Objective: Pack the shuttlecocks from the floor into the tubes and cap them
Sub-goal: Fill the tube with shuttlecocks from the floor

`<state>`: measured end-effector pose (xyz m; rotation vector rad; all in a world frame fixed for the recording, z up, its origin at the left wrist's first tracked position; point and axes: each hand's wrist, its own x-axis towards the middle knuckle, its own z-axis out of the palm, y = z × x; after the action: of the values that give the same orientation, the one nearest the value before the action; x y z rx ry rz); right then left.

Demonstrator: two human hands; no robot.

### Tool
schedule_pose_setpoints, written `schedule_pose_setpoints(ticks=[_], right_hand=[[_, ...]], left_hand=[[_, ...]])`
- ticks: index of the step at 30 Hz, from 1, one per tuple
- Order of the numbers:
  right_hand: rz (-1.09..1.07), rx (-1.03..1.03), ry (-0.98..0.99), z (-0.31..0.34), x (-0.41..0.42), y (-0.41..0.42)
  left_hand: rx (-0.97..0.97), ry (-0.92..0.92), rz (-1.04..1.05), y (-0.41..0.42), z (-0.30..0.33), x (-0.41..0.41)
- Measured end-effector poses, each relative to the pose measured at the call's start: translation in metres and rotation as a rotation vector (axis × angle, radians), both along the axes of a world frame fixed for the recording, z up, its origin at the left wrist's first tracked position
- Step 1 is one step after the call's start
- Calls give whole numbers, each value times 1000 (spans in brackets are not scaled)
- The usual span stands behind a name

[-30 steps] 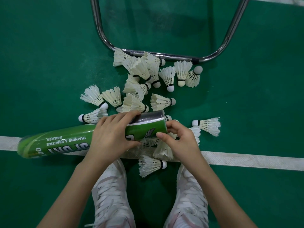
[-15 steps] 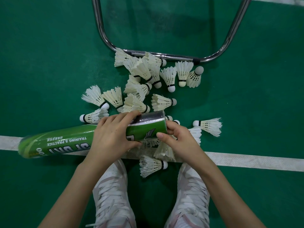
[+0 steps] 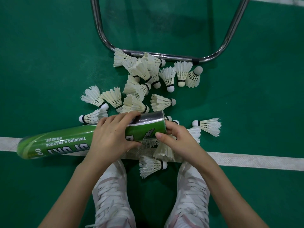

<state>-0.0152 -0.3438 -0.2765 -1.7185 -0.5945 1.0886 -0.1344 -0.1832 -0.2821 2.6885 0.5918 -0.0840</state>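
The green tube lies nearly level just above the green floor, crossing the white line, its open end pointing right. The left hand wraps curled fingers around its middle; the right hand sits at the mouth, thumb against the rim (what its curled fingers hold is hidden). White shuttlecocks lie scattered beyond, up to a chrome frame. White shoes stand below.

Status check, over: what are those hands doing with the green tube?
Left hand grips green tube. Right hand at its open end, fingers curled, contents hidden. Many shuttlecocks loose on floor. Nothing blocking.
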Motion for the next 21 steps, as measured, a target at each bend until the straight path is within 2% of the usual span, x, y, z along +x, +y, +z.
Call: schedule_pose_setpoints(ticks=[9, 14, 21], right_hand=[[-207, 23, -17, -2, 10, -9], [-423, -26, -175, -7, 33, -36], [-642, -79, -260, -19, 40, -75]], left_hand=[[-5, -15, 20, 4, -3, 4], [2, -23, 12, 2, -3, 2], [3, -2, 6, 0, -5, 1]])
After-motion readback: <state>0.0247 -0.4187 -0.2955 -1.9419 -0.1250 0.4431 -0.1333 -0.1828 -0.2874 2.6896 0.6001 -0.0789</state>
